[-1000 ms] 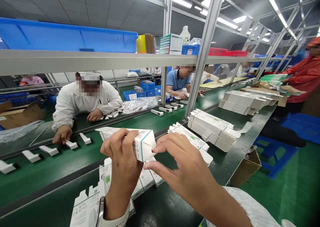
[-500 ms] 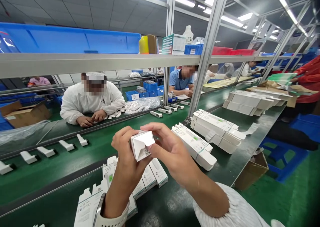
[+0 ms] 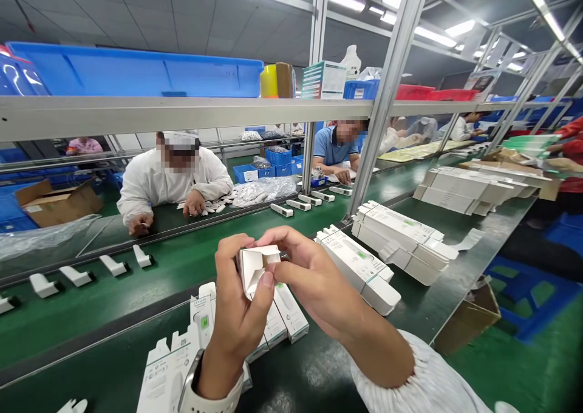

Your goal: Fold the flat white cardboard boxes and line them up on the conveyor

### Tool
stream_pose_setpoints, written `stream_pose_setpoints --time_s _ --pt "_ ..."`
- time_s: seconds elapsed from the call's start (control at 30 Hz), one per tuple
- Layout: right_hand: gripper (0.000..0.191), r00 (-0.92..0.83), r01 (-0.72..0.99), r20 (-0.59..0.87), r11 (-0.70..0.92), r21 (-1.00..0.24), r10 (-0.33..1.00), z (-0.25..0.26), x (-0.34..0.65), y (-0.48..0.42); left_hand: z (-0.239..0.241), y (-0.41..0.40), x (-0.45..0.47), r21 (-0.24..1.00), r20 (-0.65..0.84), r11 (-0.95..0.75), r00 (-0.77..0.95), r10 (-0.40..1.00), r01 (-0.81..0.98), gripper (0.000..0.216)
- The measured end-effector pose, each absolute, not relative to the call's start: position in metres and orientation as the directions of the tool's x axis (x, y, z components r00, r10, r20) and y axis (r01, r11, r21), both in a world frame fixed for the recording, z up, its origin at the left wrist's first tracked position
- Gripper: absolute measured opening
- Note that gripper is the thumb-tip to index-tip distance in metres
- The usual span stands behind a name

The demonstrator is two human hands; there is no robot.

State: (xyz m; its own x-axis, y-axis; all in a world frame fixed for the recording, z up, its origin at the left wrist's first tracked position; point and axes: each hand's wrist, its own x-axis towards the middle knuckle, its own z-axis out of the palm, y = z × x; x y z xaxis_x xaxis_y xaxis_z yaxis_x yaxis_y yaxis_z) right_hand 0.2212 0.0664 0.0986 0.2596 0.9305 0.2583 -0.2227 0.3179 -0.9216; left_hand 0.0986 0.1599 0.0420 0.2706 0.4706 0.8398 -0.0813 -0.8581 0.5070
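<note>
The white carton (image 3: 257, 269) is held in the air just above the dark green belt (image 3: 86, 364), with one end turned up toward the wearer. That end is unsealed, its card flaps forming a notched opening. Compared with the view half a second earlier, the carton has tilted and the upper flap appears folded further inward, though the end remains unclosed. The left hand (image 3: 241, 307) grasps the carton's body, fingers curled behind it and thumb along the near face. The right hand (image 3: 310, 276) is also closed on the carton, its thumb and fingertips pinching the upper end at the flaps. Neither hand has released it. A row of white printed cartons (image 3: 291, 313) lies on the belt directly below the hands, and more white cartons stand in loose stacks (image 3: 401, 243) further right along it. Beyond the belt, on a brighter green lane, white handheld devices (image 3: 282, 209) lie in a line. Further across, a co-worker in a white coverall (image 3: 175, 179) works beside a clear plastic bag (image 3: 264, 189), and a second co-worker in a blue polo shirt (image 3: 332, 146) sits further along. A long blue bin (image 3: 136, 67) rests on the shelf above the belt.
</note>
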Motion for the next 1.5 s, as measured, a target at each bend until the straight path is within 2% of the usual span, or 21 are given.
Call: stream_pose_setpoints --time_s 0.27,0.4,0.47,0.57,0.63,0.73,0.8,0.87,0.93,0.97,1.07,1.2,1.3,1.33,1.4,1.5 --pt "0.031 0.247 -0.354 0.169 0.251 -0.901 0.954 0.103 0.222 0.069 0.039 0.159 0.1 0.488 0.846 -0.871 0.278 0.455 -0.06 0.029" --pt "0.04 0.299 -0.612 0.058 0.238 -0.754 0.952 0.095 0.211 0.077 0.039 0.155 0.104 0.42 0.874 -0.907 0.273 0.403 -0.006 0.03" --pt "0.045 0.289 -0.682 0.02 0.22 -0.698 0.957 0.089 0.206 0.083 0.038 0.156 0.105 0.376 0.889 -0.927 0.276 0.364 0.013 0.034" --pt "0.04 0.246 -0.688 0.028 0.194 -0.699 0.969 0.083 0.208 0.087 0.039 0.162 0.105 0.312 0.912 -0.95 0.275 0.303 0.01 0.045" --pt "0.037 0.233 -0.657 0.085 0.222 -0.72 0.969 0.083 0.216 0.084 0.041 0.17 0.102 0.299 0.925 -0.954 0.258 0.28 -0.038 0.054" --pt "0.031 0.231 -0.474 0.277 0.357 -0.805 0.933 0.083 0.235 0.074 0.046 0.181 0.094 0.309 0.936 -0.945 0.212 0.282 -0.111 0.047" --pt "0.019 0.277 -0.167 0.469 0.523 -0.836 0.839 0.082 0.245 0.068 0.048 0.187 0.089 0.326 0.935 -0.937 0.191 0.299 -0.129 0.044" --pt "0.011 0.248 0.182 0.635 0.609 -0.772 0.731 0.08 0.251 0.065 0.047 0.19 0.086 0.348 0.928 -0.923 0.204 0.313 -0.165 0.05" --pt "0.014 0.199 0.34 0.693 0.615 -0.712 0.693 0.079 0.252 0.065 0.044 0.191 0.085 0.362 0.92 -0.906 0.238 0.311 -0.217 0.056" --pt "0.021 0.194 0.337 0.685 0.608 -0.719 0.702 0.079 0.251 0.066 0.043 0.19 0.085 0.361 0.92 -0.9 0.252 0.301 -0.244 0.057" --pt "0.037 0.178 0.184 0.631 0.605 -0.775 0.755 0.081 0.247 0.07 0.041 0.188 0.085 0.326 0.93 -0.897 0.272 0.247 -0.299 0.047" --pt "0.024 0.062 -0.03 0.601 0.603 -0.797 0.797 0.083 0.242 0.075 0.046 0.185 0.082 0.278 0.938 -0.902 0.297 0.18 -0.33 0.035" --pt "0.007 0.101 -0.256 0.448 0.458 -0.851 0.888 0.088 0.243 0.077 0.051 0.183 0.081 0.292 0.926 -0.874 0.344 0.156 -0.389 0.039" --pt "0.008 0.074 -0.307 0.393 0.396 -0.865 0.916 0.09 0.244 0.077 0.052 0.183 0.081 0.296 0.924 -0.861 0.351 0.149 -0.414 0.041" --pt "0.027 -0.019 -0.329 0.314 0.29 -0.899 0.949 0.096 0.25 0.076 0.054 0.183 0.082 0.293 0.924 -0.85 0.359 0.133 -0.438 0.043" --pt "0.056 -0.116 -0.238 0.217 0.185 -0.953 0.969 0.105 0.263 0.072 0.055 0.183 0.082 0.318 0.913 -0.836 0.381 0.144 -0.447 0.049"
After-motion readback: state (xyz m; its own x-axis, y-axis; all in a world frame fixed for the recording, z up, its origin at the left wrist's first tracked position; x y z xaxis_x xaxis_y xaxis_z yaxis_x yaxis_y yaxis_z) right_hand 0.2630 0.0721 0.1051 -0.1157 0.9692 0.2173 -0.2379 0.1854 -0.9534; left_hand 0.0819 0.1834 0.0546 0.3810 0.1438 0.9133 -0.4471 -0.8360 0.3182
